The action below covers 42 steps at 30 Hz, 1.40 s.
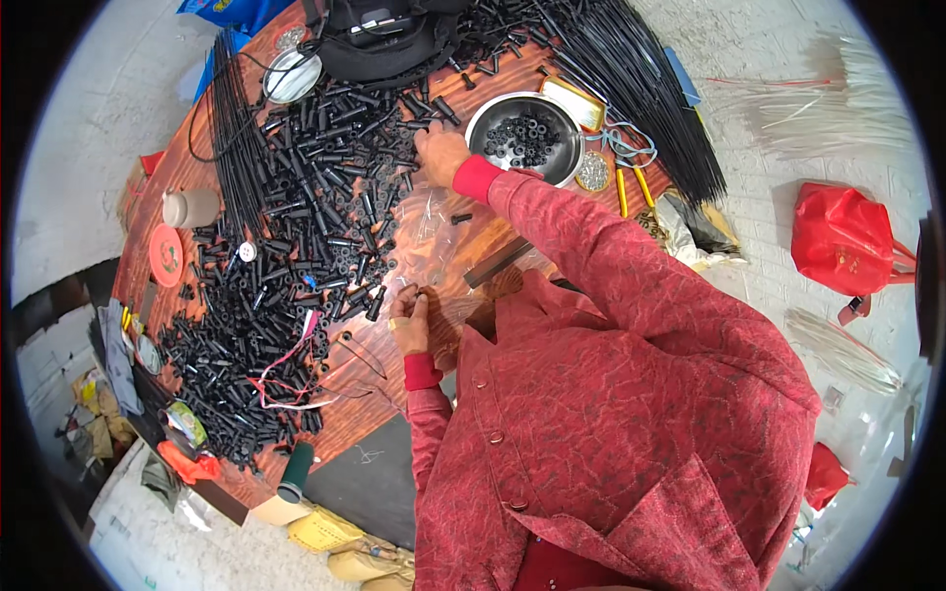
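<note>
The right hand (440, 155) reaches out w/ fingers curled down onto the pile of little black plastic tubes (296, 246) on the brown table (394, 414), right by the round metal bowl (524, 136). The left hand (409, 320) pinches sth tiny & dark, too small to tell.

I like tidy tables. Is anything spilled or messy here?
Yes. Small black tubes lie loose in a heap across the wooden table, while only some sit in the metal bowl.
</note>
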### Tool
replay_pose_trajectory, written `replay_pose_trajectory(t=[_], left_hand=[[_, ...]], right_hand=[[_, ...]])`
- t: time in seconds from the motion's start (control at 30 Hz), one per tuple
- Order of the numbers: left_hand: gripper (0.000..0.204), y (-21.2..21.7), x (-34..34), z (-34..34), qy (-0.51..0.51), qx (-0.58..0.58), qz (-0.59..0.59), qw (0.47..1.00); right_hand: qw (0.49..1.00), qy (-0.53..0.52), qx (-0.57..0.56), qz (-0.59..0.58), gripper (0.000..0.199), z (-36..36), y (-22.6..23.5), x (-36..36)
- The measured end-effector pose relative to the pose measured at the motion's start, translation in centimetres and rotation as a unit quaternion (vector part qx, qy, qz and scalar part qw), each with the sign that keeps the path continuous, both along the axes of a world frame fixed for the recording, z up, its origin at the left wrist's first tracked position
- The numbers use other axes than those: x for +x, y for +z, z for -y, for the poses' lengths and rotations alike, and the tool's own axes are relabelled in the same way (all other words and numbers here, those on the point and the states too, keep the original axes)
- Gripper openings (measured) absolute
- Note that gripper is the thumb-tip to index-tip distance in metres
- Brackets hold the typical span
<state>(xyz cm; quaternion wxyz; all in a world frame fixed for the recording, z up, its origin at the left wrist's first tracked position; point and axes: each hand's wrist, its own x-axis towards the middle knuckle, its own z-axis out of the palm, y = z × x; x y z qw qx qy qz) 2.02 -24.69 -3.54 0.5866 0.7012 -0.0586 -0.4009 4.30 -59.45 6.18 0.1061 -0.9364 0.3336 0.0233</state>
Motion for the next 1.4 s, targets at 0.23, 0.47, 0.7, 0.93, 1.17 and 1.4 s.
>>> replay_pose_trajectory(t=[0.23, 0.47, 0.7, 0.93, 1.17, 1.4], left_hand=[[0.03, 0.5, -0.2, 0.3, 0.003, 0.024, -0.033, 0.999], [0.032, 0.7, -0.1, 0.7, 0.017, 0.011, -0.019, 1.0], [0.031, -0.1, 0.1, 0.2, 0.024, 0.013, -0.028, 0.999], [0.029, -0.3, 0.6, 0.9, 0.023, 0.023, 0.033, 0.999], [0.034, 0.4, -0.5, 0.5, 0.066, -0.01, 0.005, 0.998], [0.034, 0.6, -0.6, 0.2, 0.065, 0.001, 0.017, 0.998]], right_hand=[[0.999, 0.037, -0.018, 0.002, 0.053, 0.2, 0.3, -1.2], [0.998, 0.055, -0.007, 0.011, 0.043, -0.1, -2.0, -1.3], [0.983, 0.041, 0.029, 0.178, 0.025, 0.4, 5.7, -6.9], [0.977, 0.073, -0.019, 0.199, 0.013, -0.7, 7.0, -8.5], [0.94, 0.27, 0.118, 0.171, 0.018, -12.8, -1.2, -2.0], [0.927, 0.366, 0.011, 0.081, 0.014, -13.0, -2.3, -0.4]])
